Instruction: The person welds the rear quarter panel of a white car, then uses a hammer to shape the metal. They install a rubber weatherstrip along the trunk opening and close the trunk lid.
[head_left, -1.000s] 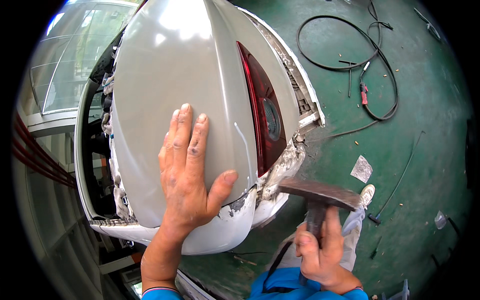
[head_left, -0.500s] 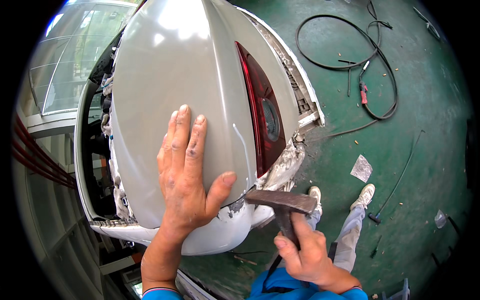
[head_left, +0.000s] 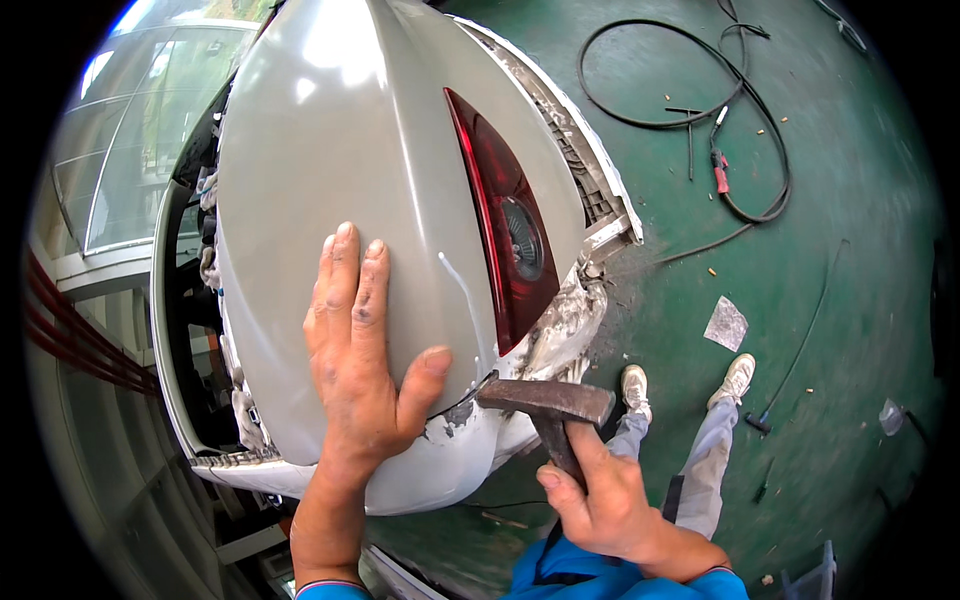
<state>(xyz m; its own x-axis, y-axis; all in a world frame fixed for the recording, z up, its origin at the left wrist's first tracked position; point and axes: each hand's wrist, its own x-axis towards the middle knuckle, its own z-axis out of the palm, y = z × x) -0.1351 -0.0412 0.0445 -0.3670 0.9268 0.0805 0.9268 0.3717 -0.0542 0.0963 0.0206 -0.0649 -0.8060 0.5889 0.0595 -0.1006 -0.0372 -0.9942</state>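
My left hand point(head_left: 355, 355) lies flat on the grey-beige car panel point(head_left: 300, 160), fingers spread a little and thumb out to the side. In my right hand point(head_left: 610, 500) is a hammer point(head_left: 545, 400), gripped by its handle just below the head. One end of the hammer head is at the panel's lower corner, by a dark gap and chipped paint; whether it touches cannot be told. A red tail light point(head_left: 505, 220) sits in the panel to the right of my left hand. Below the gap is a white body section point(head_left: 430, 475).
On the green floor point(head_left: 680, 330) lie a coiled black cable with a red-handled torch point(head_left: 720, 175), a T-shaped tool point(head_left: 690, 140), a thin rod point(head_left: 800, 340) and a scrap of sheet point(head_left: 725, 324). My shoes point(head_left: 735, 380) stand beside the car. Rough white edging point(head_left: 570, 320) runs past the light.
The view has shifted slightly, so the car sits a little further left. My left hand stays flat on the panel. The hammer head remains close to the same corner.
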